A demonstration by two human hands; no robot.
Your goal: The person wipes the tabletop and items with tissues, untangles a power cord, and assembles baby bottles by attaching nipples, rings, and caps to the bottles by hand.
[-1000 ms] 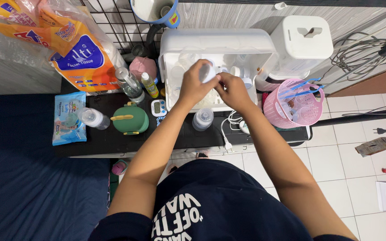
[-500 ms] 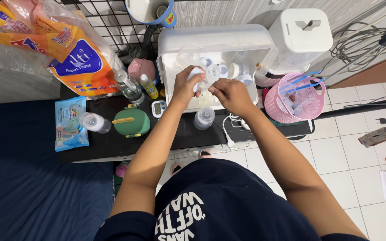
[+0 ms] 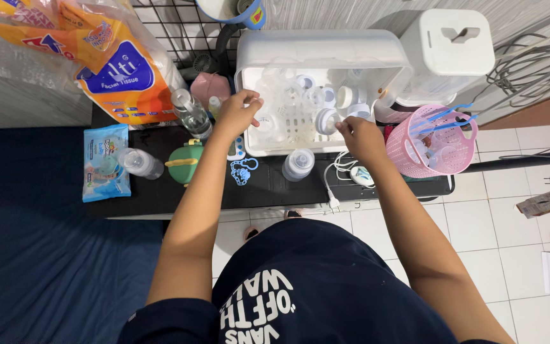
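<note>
A white plastic box (image 3: 249,148) with its lid raised stands on the black shelf (image 3: 268,191) and holds several baby bottle parts. My left hand (image 3: 237,111) is at the box's left rim with thumb and fingers pinched together. What they pinch is too small to tell. My right hand (image 3: 359,135) reaches into the box's right side, its fingertips on a round white bottle part (image 3: 326,120). A clear baby bottle (image 3: 298,164) stands just in front of the box, between my arms.
Left of the box are a green lidded cup (image 3: 186,164), a lying bottle (image 3: 138,162), a wipes pack (image 3: 105,162), a blue chain (image 3: 243,172) and orange tissue packs (image 3: 122,76). On the right are a pink basket (image 3: 437,156), a white appliance (image 3: 447,54) and a white cable (image 3: 332,185).
My hands were together over the box, holding a white bottle piece. They have moved apart, the left to the box's left rim and the right down into its right side.
</note>
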